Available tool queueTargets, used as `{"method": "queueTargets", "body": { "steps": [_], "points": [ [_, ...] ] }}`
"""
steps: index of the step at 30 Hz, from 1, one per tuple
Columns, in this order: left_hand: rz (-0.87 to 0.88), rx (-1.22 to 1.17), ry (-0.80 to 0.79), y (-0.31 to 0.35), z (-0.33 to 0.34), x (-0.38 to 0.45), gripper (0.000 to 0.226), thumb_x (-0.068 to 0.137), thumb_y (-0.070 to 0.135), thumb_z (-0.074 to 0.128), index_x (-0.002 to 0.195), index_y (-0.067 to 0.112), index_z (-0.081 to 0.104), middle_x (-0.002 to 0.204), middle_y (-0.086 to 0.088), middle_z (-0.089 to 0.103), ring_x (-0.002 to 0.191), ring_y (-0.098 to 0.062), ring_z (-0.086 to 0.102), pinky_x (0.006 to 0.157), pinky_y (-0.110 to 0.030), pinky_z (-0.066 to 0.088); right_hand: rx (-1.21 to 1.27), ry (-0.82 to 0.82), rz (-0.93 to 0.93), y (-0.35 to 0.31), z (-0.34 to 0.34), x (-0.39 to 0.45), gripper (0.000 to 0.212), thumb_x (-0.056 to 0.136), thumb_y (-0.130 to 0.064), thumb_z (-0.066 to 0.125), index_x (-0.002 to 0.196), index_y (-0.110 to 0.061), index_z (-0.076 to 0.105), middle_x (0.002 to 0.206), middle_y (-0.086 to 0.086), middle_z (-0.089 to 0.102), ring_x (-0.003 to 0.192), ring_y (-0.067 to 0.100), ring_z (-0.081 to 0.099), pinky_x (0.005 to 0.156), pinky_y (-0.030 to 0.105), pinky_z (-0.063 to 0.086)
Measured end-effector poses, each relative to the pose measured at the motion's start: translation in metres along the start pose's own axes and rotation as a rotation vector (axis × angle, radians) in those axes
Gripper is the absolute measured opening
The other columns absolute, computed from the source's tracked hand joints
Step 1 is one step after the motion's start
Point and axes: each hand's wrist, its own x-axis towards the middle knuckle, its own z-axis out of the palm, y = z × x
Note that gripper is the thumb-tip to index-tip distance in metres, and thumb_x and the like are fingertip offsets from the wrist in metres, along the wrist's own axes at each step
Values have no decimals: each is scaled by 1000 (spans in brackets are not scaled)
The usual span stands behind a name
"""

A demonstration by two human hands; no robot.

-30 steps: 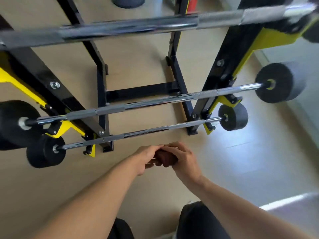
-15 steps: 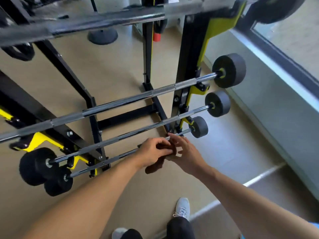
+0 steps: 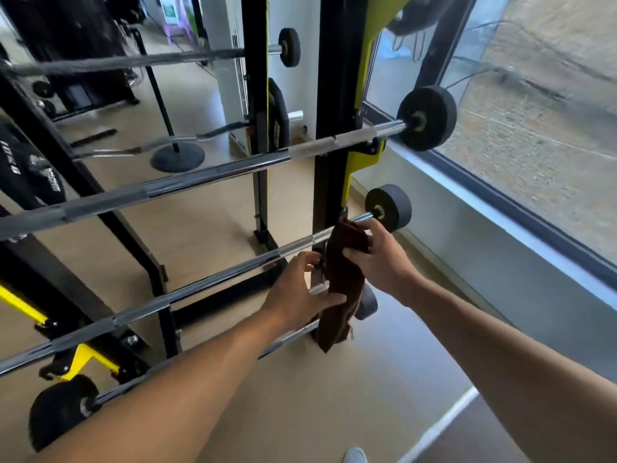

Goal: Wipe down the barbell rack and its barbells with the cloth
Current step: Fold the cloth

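Observation:
A black and yellow barbell rack (image 3: 329, 105) stands in front of me with several chrome barbells lying across it. A dark brown cloth (image 3: 342, 285) hangs down against the rack's right upright, its top draped over the right end of a middle barbell (image 3: 213, 279). My right hand (image 3: 377, 255) grips the cloth's upper part just below that bar, near the small black weight (image 3: 389, 208). My left hand (image 3: 300, 289) pinches the cloth's left edge lower down. The lowest barbell (image 3: 283, 339) runs behind my left forearm.
A larger barbell (image 3: 200, 175) crosses the rack above the hands, with a black weight (image 3: 427, 118) at its right end. A big window and low wall (image 3: 500, 248) run along the right. More gym gear and a round stand base (image 3: 177, 157) sit behind the rack on the tan floor.
My view has lifted from the floor toward the rack's right upright. The cloth, bunched between both hands before, now hangs unfolded. My right hand has risen to the middle barbell's right end.

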Motion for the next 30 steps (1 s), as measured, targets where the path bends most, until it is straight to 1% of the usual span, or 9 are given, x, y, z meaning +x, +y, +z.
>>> {"method": "queueTargets", "body": {
  "steps": [3,6,9,11,16,19,23,25,30],
  "points": [
    [138,-26,38,33,5,3,76,75,36,87,137,30,45,115,25,56,99,28,48,79,2,38,-52,6,-121,-46,-26,5,51,92,-12,71,132,-31,45,115,6,68,98,23,69,83,41,60],
    [209,-29,173,71,-4,18,75,79,42,83,141,32,41,123,16,64,109,5,60,92,-13,48,-23,24,-253,-94,-51,15,55,89,-16,69,129,-43,43,119,4,66,102,26,68,80,41,61],
    [269,21,279,112,-23,37,53,85,45,76,129,33,48,104,14,70,85,-6,68,79,-17,55,33,49,-360,-140,-85,29,55,84,-20,65,115,-61,46,117,2,69,104,26,69,84,49,61],
    [300,25,293,140,-35,51,37,88,44,72,117,35,51,89,10,71,70,-13,71,71,-35,61,39,87,-432,-165,-112,44,53,88,-18,65,119,-56,47,116,2,69,103,23,69,86,44,60],
    [373,-107,253,209,-49,92,36,88,29,77,117,25,57,87,-2,70,61,-14,72,59,-35,63,15,184,-560,-205,-186,88,49,95,-5,64,135,-28,50,118,2,67,105,18,66,91,36,56],
    [387,-191,237,248,-51,115,30,88,27,78,110,21,59,85,-13,72,62,-31,72,55,-50,61,57,275,-601,-229,-231,115,49,91,-3,66,134,-24,55,124,4,66,111,20,65,98,40,55],
    [546,-115,413,311,-79,145,29,89,18,76,112,17,58,87,9,65,69,11,64,63,-8,50,170,290,-649,-281,-280,146,44,95,1,64,132,-22,55,115,-1,66,100,10,67,84,24,58],
    [614,-103,546,344,-110,162,34,87,15,77,115,14,58,91,12,62,72,10,62,64,-3,45,288,306,-646,-306,-303,168,44,95,3,63,133,-18,56,121,3,65,108,17,66,89,35,60],
    [702,175,818,406,-198,204,46,86,20,75,128,18,57,121,-1,68,105,-18,69,89,-33,57,477,251,-640,-348,-338,228,47,93,4,65,135,-12,54,128,11,63,115,28,65,85,39,61]
  ]
}}
